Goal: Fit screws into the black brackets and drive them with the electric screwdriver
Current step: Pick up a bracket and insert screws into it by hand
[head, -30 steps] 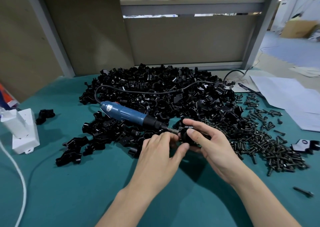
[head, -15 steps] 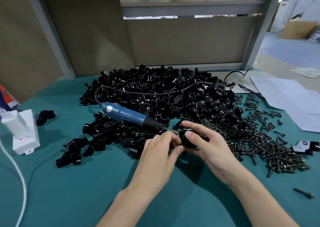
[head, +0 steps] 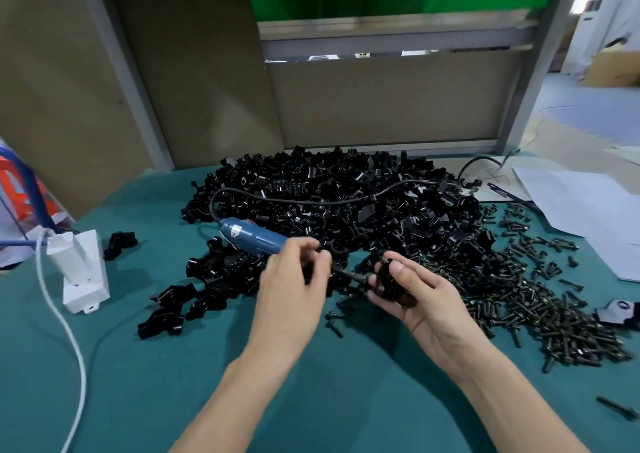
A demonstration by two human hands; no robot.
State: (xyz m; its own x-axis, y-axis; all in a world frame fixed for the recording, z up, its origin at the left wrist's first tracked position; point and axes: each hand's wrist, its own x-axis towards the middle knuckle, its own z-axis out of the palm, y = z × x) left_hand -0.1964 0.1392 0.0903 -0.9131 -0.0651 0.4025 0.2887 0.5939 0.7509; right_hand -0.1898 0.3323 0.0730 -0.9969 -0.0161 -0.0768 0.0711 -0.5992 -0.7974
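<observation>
A black bracket [head: 391,284] is gripped in my right hand [head: 429,303], just above the green table top. The blue electric screwdriver [head: 254,238] lies on the big pile of black brackets [head: 346,199], and its bit [head: 349,275] points right at the held bracket. My left hand [head: 291,290] has its fingers and thumb curled round the screwdriver's black front end, which it mostly hides. A heap of dark screws [head: 554,314] lies on the table to the right of my right hand.
A white power block [head: 85,279] with a white cable [head: 69,331] stands at the left. White papers [head: 581,203] lie at the back right. Loose brackets [head: 166,314] lie left of my hands, a single bracket [head: 618,312] and a stray screw [head: 616,408] at the right.
My left hand has left the bracket and moved up left onto the screwdriver's front end. My right hand keeps the bracket and has shifted a little to the right.
</observation>
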